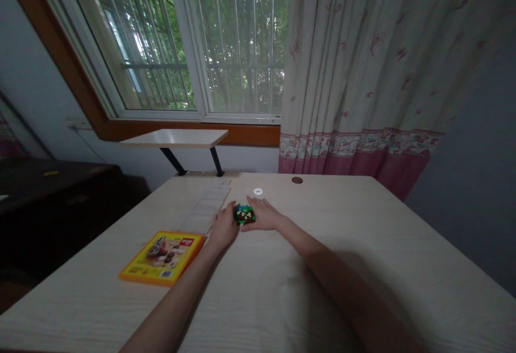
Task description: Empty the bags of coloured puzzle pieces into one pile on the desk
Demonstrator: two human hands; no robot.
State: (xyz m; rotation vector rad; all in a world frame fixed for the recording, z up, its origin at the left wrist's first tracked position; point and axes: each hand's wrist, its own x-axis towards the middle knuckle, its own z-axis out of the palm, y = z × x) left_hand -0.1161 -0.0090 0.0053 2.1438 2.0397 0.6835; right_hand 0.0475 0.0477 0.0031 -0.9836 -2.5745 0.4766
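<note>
A small cluster [244, 214] of dark brown, green, blue and cream-coloured bits lies between my hands, at or just above the tabletop; its exact kind is too small to make out. My left hand [224, 226] is closed against its left side, with the fingertips at its edge. From the right, my right hand [261, 214] grips it, fingers reaching behind and thumb in front. Near my left forearm lies a flat yellow box [163, 257] with pictures and print on top. Beyond the left hand, a pale translucent strip [206, 205] is spread on the table.
The light wooden table [355, 288] carries a raised white shelf [175, 138] on black legs at its back left. A round brown cap [297, 180] sits near the rear edge. Behind are a barred window and a floral curtain [346, 73]. Dark furniture [60, 197] stands left.
</note>
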